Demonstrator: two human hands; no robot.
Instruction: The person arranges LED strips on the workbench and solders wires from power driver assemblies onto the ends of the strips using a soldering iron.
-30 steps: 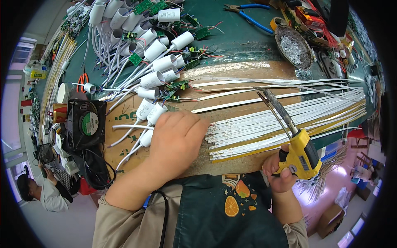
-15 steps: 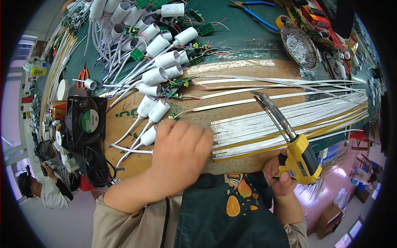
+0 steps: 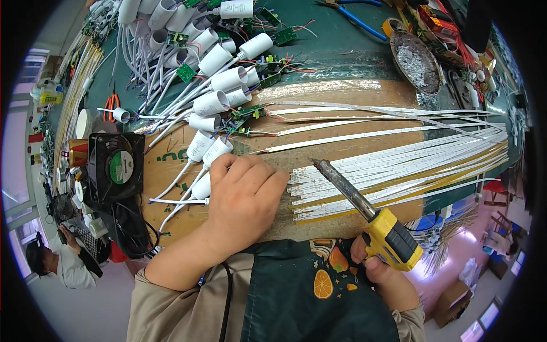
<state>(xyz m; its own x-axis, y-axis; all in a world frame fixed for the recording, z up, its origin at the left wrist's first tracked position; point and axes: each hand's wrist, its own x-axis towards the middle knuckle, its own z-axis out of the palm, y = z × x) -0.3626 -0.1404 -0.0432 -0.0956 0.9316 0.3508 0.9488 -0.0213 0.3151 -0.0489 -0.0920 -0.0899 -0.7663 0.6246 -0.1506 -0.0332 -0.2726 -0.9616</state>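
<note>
Nearest the body, the right hand (image 3: 383, 272) has its grip clamped around the yellow handle of a soldering iron (image 3: 364, 214), held at the bench edge with the dark tip angled up and to the left, over the near ends of the white LED strips (image 3: 399, 171). That slant probably keeps the hot tip clear of the fingers while it stays close to the strip ends.

The left hand (image 3: 246, 196) lies palm down on the cardboard sheet (image 3: 353, 94), fingers together and curled, their tips touching the strip ends, apparently pinning them so they do not shift. Whether anything is pinched under the palm, I cannot tell. Just left of it lie white cylindrical capacitors (image 3: 211, 154) on white leads.

Farther out, more capacitors and small green circuit boards (image 3: 246, 111) fan across the green bench (image 3: 342, 45). A black cooling fan (image 3: 117, 168) sits at the left, and a round dish of solder dross (image 3: 419, 60) sits far right.

Compared with half a second ago, the iron has swung lower and leftward towards the strip ends, and the left hand has slid right to meet them.
</note>
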